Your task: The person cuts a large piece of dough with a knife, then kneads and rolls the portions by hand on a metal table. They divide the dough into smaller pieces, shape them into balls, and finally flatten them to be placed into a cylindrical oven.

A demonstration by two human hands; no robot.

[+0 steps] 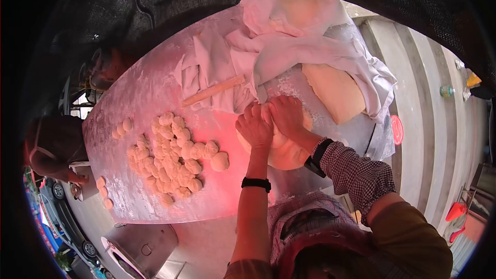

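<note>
Dough (285,156) sits under us: our left hand (254,125) and right hand (288,115) curl mostly closed on its far edge, near 1 wooden stick (213,91).

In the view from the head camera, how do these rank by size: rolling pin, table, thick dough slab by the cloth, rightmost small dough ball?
Largest to smallest, by area:
Table
Dough slab
Rolling pin
Rightmost small dough ball
</note>
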